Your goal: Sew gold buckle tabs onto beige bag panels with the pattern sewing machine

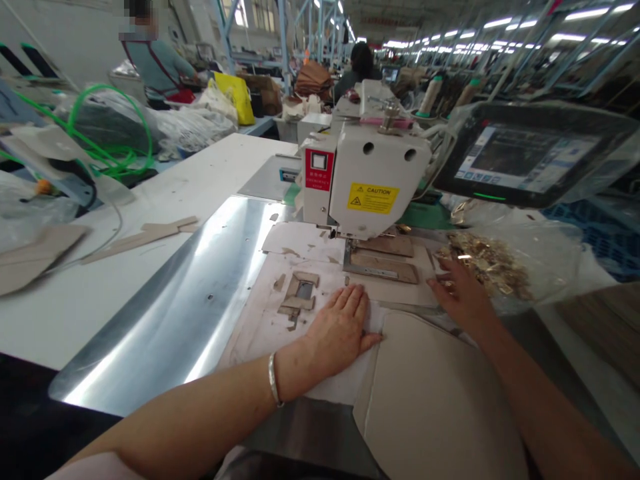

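Observation:
My left hand (pixel 336 327) lies flat, fingers stretched, on a white sheet (pixel 255 327) in front of the sewing machine (pixel 367 173). A silver bangle circles that wrist. Under the machine head, a metal clamp frame (pixel 373 272) presses on a beige panel (pixel 400 292). My right hand (pixel 463 293) is at this panel's right edge, its thumb and fingers apart; its far fingers are partly hidden. Between my arms a larger beige piece (pixel 435 393) with a rounded corner hangs toward me. Left of my left hand, a beige patch with a square opening (pixel 299 293) sits on the sheet.
A clear plastic bag of gold-coloured metal fittings (pixel 493 263) lies right of the machine, below a control screen (pixel 530 153). A shiny metal plate (pixel 190 300) extends left over a white table (pixel 150 227) with beige strips (pixel 145 237). Two people are farther back.

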The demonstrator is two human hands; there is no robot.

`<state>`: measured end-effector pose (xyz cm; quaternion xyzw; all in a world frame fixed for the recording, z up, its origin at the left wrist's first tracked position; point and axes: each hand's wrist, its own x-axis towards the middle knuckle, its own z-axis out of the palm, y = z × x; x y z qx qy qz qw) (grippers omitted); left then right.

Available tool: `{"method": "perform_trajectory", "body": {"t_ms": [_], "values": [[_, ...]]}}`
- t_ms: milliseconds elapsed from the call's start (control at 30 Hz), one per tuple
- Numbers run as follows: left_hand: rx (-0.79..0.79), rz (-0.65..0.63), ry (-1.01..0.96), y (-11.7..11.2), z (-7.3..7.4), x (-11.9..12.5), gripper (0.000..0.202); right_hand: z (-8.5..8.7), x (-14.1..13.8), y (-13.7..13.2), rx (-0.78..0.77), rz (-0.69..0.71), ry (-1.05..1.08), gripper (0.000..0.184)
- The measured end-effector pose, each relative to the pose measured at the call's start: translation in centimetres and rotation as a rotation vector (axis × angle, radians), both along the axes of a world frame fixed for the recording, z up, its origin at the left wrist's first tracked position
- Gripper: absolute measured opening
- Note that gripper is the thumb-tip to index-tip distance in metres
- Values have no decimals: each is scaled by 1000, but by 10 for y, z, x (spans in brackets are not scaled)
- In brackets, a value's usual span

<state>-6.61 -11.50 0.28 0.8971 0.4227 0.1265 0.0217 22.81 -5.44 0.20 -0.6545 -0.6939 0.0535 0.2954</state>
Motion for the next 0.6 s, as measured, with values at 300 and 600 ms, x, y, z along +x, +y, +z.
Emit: {"method": "perform_trajectory", "body": {"t_ms": [300,600], "values": [[25,-11,-37,3,2,2,59,-13,6,-77,11,371,-293,46],[-29,-18,-37,4,12,6,54,-12,-1,-77,57,333,-359,45]]}}
